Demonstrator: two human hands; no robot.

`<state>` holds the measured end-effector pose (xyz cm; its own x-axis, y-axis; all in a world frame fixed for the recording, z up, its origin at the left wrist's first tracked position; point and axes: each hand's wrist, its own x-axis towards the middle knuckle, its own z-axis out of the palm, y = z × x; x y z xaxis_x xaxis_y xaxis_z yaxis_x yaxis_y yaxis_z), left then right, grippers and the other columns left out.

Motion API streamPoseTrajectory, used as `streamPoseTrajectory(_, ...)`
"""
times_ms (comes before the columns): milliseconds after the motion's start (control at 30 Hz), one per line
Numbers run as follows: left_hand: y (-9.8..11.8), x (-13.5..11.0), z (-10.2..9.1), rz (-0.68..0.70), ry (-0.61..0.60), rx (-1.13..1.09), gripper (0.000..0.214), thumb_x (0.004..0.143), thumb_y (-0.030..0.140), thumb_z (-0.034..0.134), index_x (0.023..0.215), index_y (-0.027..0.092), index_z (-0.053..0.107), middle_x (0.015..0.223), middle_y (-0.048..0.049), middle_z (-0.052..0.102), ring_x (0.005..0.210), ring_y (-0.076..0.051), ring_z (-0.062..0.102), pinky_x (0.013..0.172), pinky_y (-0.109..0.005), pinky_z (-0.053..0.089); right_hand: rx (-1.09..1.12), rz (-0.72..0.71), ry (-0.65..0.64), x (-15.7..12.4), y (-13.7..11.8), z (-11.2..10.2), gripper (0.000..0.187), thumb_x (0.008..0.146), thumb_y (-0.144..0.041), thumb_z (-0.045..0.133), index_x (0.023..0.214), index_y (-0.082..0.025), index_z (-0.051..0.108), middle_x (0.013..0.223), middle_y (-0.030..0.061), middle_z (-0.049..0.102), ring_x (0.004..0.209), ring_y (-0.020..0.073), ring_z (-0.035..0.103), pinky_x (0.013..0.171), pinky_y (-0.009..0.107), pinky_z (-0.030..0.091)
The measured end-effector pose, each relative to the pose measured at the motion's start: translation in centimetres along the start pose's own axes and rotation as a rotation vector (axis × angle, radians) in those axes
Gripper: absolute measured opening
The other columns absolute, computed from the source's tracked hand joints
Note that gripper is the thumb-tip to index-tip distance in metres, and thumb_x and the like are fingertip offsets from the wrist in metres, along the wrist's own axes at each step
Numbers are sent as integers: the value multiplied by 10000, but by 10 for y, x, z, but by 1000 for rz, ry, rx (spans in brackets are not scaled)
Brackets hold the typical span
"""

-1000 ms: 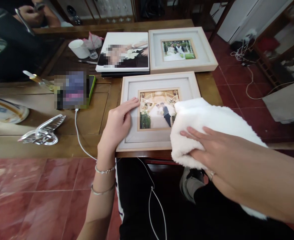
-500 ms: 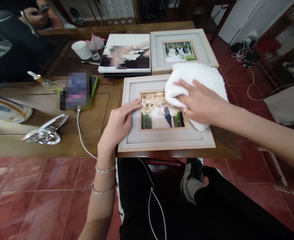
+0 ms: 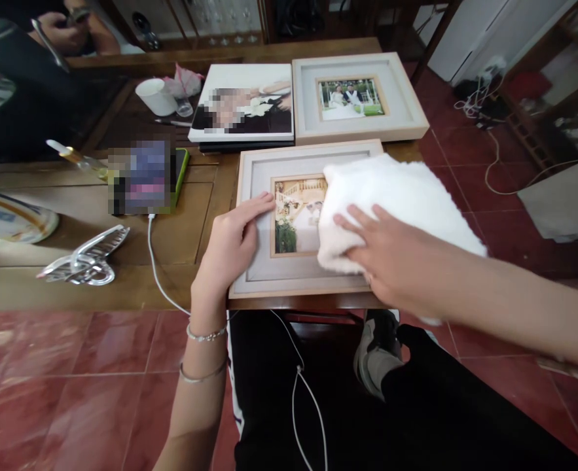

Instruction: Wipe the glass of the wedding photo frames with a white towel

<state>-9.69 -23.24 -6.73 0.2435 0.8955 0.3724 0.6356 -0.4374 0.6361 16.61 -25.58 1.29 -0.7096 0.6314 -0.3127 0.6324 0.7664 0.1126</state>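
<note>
A pale wooden picture frame (image 3: 289,285) with a wedding photo lies flat at the table's front edge. My left hand (image 3: 230,241) rests on its left side, fingers stretched towards the photo and the thumb lying on the mat. Under my right hand (image 3: 389,252) a fluffy white towel (image 3: 401,186) is pressed on the frame's right half, fingers bent into the cloth. The towel covers the right part of the photo and hangs past the frame's right side.
Behind lie a second picture frame (image 3: 406,124) and a white-edged photo panel (image 3: 249,73). To the left are a white cup (image 3: 156,98), a phone (image 3: 144,176) on a white cable (image 3: 158,275), a dropper bottle (image 3: 85,163) and a silver hair claw (image 3: 85,258). Another person's hand (image 3: 65,29) shows at top left.
My right hand has moved the towel down towards the front edge, over the photo's right part. The towel has spread out to the right. My left hand has stayed in place.
</note>
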Motion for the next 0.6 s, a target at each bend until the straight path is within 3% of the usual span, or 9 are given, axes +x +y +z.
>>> streamPoseTrajectory(133,0,0,-1,8,-11,11,441,960,95,429,1240,195,755,1382,-46,702,1352,-213,632,1223,-440,466,58,-108,221,-35,-41,1,440,779,-334,596,1138,-210,818,1439,148,647,1357,377,599,1094,521,550)
streamPoseTrajectory(200,0,1,-1,10,-18,11,450,959,98,423,1248,196,754,1387,-42,699,1357,-217,628,1227,-436,460,48,-100,321,-37,-53,2,404,806,-321,543,1076,-259,837,1389,106,687,1308,339,645,1056,476,585)
streamPoseTrajectory(267,0,0,-2,3,-25,12,459,957,101,424,1252,221,755,1397,-16,693,1363,-218,623,1231,-435,454,29,-69,337,-29,-55,5,390,815,-312,549,1076,-279,837,1398,83,682,1315,338,641,1044,470,593)
streamPoseTrajectory(333,0,0,-2,-1,-29,8,464,956,103,427,1254,241,755,1402,3,689,1366,-216,620,1233,-437,451,40,-45,259,-13,-44,8,402,831,-280,585,1161,-242,812,1474,102,622,1388,356,577,1098,494,555)
streamPoseTrajectory(433,-1,0,-2,12,-27,-3,469,947,91,425,1253,225,754,1398,-13,692,1362,-216,624,1227,-443,458,92,9,175,16,-10,14,430,856,-197,617,1252,-103,756,1603,206,448,1513,405,400,1215,580,408)
streamPoseTrajectory(500,-2,0,-1,22,-29,-5,471,939,79,423,1249,204,755,1397,-34,693,1360,-216,626,1223,-439,462,112,67,184,35,19,17,483,877,-166,610,1340,-52,691,1665,232,325,1571,405,272,1267,603,296)
streamPoseTrajectory(600,-2,0,-2,16,-29,2,473,933,74,425,1247,207,754,1398,-35,692,1358,-212,628,1224,-437,461,116,122,240,61,57,16,570,933,-177,553,1487,-44,554,1716,223,210,1599,409,171,1276,631,229)
